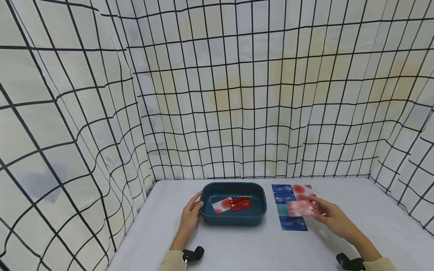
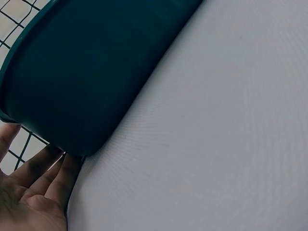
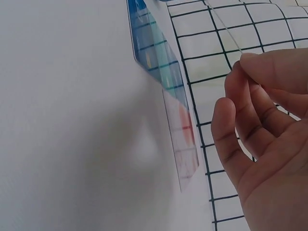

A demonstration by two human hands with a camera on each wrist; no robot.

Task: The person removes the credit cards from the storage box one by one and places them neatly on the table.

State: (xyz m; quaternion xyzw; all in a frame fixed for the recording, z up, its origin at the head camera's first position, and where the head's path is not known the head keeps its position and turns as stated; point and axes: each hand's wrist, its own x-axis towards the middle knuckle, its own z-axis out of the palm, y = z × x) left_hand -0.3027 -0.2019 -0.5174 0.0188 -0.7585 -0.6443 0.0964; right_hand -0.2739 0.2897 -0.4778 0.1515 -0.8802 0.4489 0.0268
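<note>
My left hand (image 1: pixel 190 215) grips the left end of a dark teal plastic bin (image 1: pixel 230 221), its fingers against the outer end wall and rim. In the left wrist view, the fingers (image 2: pixel 65 180) reach the bin's outer corner. A red VIP card (image 1: pixel 241 204) partly overlaps a white-and-red card (image 1: pixel 221 206) inside the bin. My right hand (image 1: pixel 333 218) pinches a pinkish-red card (image 1: pixel 300 208) by its right edge, between thumb and fingertips. It hangs over a teal card (image 1: pixel 281 209), partly hiding it. The right wrist view shows this card edge-on as a thin line.
Blue VIP cards (image 1: pixel 293 223) and white-and-red cards (image 1: pixel 300 189) lie in a close group on the white table (image 1: pixel 237 248), right of the bin. White cloth with a black grid (image 1: pixel 217 98) rises behind the table and along both sides.
</note>
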